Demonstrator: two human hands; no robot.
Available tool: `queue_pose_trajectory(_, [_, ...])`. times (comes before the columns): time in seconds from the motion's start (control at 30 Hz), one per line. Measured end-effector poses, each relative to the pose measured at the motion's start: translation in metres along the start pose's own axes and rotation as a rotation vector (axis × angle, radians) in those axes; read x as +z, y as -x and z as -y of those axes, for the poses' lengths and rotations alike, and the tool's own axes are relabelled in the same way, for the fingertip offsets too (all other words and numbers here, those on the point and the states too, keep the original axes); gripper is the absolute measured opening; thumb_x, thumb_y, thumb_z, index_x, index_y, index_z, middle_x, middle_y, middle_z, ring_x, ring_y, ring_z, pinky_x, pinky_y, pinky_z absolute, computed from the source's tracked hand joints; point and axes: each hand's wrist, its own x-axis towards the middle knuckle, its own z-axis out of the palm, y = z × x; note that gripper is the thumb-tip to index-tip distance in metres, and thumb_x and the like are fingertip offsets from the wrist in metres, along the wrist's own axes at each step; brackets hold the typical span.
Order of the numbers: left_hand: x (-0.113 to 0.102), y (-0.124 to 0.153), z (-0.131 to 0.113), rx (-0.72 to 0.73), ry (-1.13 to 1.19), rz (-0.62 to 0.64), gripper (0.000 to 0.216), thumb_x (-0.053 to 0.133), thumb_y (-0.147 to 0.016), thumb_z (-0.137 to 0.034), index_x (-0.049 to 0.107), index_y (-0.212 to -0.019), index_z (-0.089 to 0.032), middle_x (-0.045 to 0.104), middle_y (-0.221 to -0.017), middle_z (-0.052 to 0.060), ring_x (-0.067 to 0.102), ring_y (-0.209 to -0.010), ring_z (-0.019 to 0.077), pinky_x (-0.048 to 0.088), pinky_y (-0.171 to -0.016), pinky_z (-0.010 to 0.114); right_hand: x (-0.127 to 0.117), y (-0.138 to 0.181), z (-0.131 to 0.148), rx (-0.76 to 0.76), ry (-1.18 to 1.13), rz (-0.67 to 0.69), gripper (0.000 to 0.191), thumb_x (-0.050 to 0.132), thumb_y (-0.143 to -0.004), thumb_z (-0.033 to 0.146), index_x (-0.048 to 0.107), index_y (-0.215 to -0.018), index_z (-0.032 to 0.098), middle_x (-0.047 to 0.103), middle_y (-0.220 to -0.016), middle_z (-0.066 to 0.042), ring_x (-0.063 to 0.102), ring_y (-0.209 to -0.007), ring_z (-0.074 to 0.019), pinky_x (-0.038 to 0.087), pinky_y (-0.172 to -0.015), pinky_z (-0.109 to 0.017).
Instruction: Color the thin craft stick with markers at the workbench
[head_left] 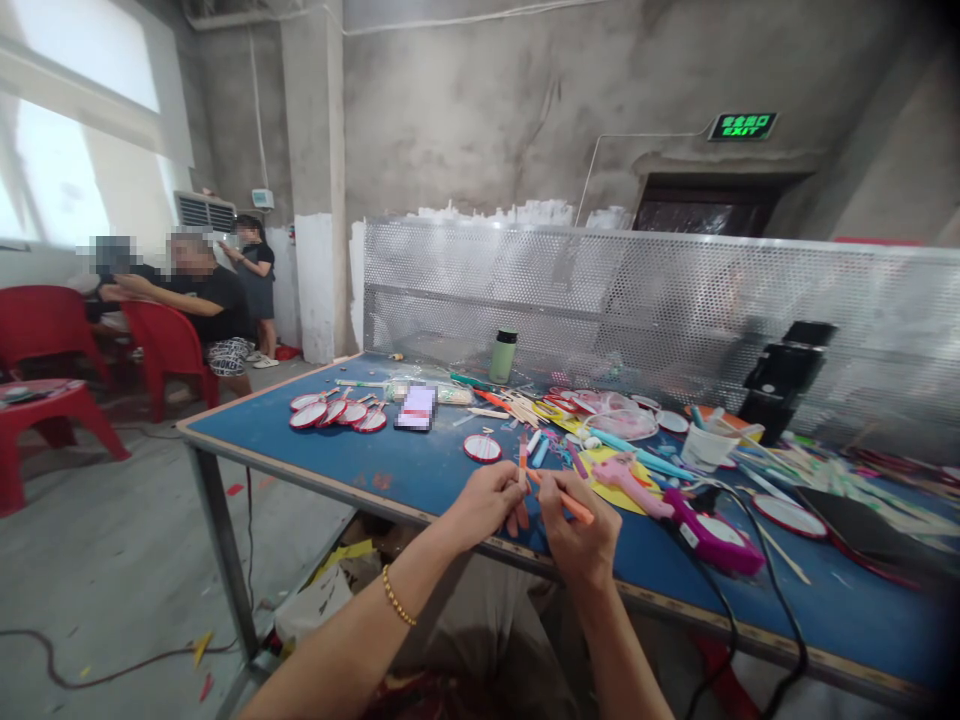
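Note:
Near the table's front edge, my left hand [487, 500] is closed on a narrow flat wooden stick [523, 452], which stands up between thumb and fingers. My right hand [583, 525] grips an orange marker [574, 498]. Its tip points left and is at the stick, and part of the stick looks orange. Whether the tip touches it I cannot tell. Just beyond my hands lies a round white disc with a red rim [482, 448]. Several marker-like tubes [538, 452] are to its right.
On the blue table [300, 455] are red-rimmed discs [341, 412], a phone [416, 408], a green bottle [503, 357], and a white cup [703, 447]. A magenta device [712, 535] and black cables lie right. A perforated metal panel [480, 290] stands behind. People sit on red chairs [161, 345] at left.

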Motion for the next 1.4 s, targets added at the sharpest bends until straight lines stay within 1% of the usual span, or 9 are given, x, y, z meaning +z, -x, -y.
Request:
queue_pose_trajectory(0.07, [-0.0004,-0.0002,0.0004,-0.003,-0.001,-0.001,0.019,0.051,-0.087,-0.037,0.050,-0.082,-0.018,0.061,-0.056,-0.002,0.052,-0.039,0.0080,0.032,-0.038,0.017,-0.0002,0.0003,-0.0005,0.010,0.009,-0.022,0.023,0.054,-0.094,0.024,0.067,-0.076,0.018,0.067,-0.064,0.001,0.061,-0.054,-0.0094,0.047,-0.058,-0.019])
queue_pose_trajectory(0.17, [-0.0005,-0.0004,0.0004,-0.009,0.000,-0.002,0.022,0.051,-0.087,-0.039,0.052,-0.084,-0.017,0.061,-0.056,-0.002,0.051,-0.038,0.0081,0.032,-0.037,0.017,-0.0006,0.0005,-0.0010,0.004,0.008,-0.014,0.023,0.054,-0.094,0.024,0.066,-0.075,0.019,0.066,-0.063,0.001,0.060,-0.054,-0.0092,0.047,-0.059,-0.019])
queue_pose_trajectory(0.33, [0.0001,0.0001,-0.0003,-0.009,0.003,0.000,0.024,0.051,-0.088,-0.041,0.050,-0.081,-0.018,0.060,-0.056,-0.002,0.052,-0.039,0.0079,0.032,-0.038,0.017,-0.0002,0.0006,-0.0005,-0.023,-0.002,0.019,0.022,0.054,-0.093,0.023,0.067,-0.076,0.019,0.067,-0.067,0.002,0.062,-0.058,-0.0088,0.047,-0.060,-0.018])
queue_pose_trajectory(0.53, [0.0002,0.0002,-0.0007,-0.014,0.001,-0.006,0.022,0.052,-0.087,-0.038,0.051,-0.082,-0.017,0.061,-0.056,-0.002,0.051,-0.039,0.0079,0.032,-0.038,0.016,-0.0007,0.0002,0.0003,-0.015,0.010,-0.015,0.022,0.053,-0.093,0.023,0.066,-0.075,0.018,0.068,-0.066,0.001,0.062,-0.057,-0.0093,0.048,-0.061,-0.019])
queue_pose_trajectory(0.77, [0.0004,0.0001,-0.0019,-0.018,0.005,-0.007,0.024,0.051,-0.087,-0.041,0.051,-0.080,-0.018,0.060,-0.055,-0.002,0.052,-0.039,0.0081,0.033,-0.039,0.017,-0.0004,-0.0009,0.0006,-0.023,-0.001,0.015,0.022,0.054,-0.093,0.023,0.067,-0.075,0.019,0.069,-0.067,0.001,0.064,-0.058,-0.0091,0.048,-0.060,-0.018])
queue_pose_trajectory(1.0, [-0.0002,0.0005,-0.0003,-0.010,0.008,-0.008,0.019,0.052,-0.087,-0.036,0.050,-0.081,-0.018,0.061,-0.056,-0.002,0.052,-0.040,0.0083,0.032,-0.039,0.017,0.0006,0.0003,-0.0001,0.006,0.010,-0.041,0.022,0.054,-0.093,0.024,0.067,-0.077,0.019,0.067,-0.064,0.001,0.061,-0.054,-0.0095,0.049,-0.059,-0.019])
queue_pose_trajectory(1.1, [-0.0004,-0.0004,0.0029,0.003,0.013,-0.006,0.021,0.053,-0.087,-0.037,0.050,-0.079,-0.018,0.061,-0.057,-0.002,0.052,-0.041,0.0079,0.034,-0.041,0.017,0.0004,0.0007,0.0000,0.010,-0.005,-0.021,0.020,0.054,-0.093,0.023,0.069,-0.080,0.018,0.068,-0.067,0.001,0.062,-0.055,-0.0091,0.049,-0.060,-0.019])
queue_pose_trajectory(1.27, [-0.0002,-0.0020,0.0068,0.011,0.023,0.001,0.024,0.053,-0.088,-0.039,0.050,-0.078,-0.018,0.060,-0.057,-0.003,0.051,-0.042,0.0081,0.038,-0.043,0.018,0.0008,0.0007,-0.0009,-0.003,-0.027,0.015,0.020,0.054,-0.093,0.024,0.068,-0.080,0.019,0.069,-0.072,0.000,0.065,-0.063,-0.0100,0.049,-0.063,-0.019])
queue_pose_trajectory(1.4, [-0.0003,-0.0018,0.0065,0.014,0.022,0.006,0.023,0.053,-0.088,-0.039,0.050,-0.078,-0.018,0.060,-0.057,-0.003,0.052,-0.042,0.0082,0.038,-0.043,0.018,0.0007,0.0006,-0.0012,-0.007,-0.020,0.015,0.022,0.053,-0.093,0.025,0.067,-0.078,0.019,0.069,-0.070,0.000,0.065,-0.061,-0.0107,0.049,-0.061,-0.019])
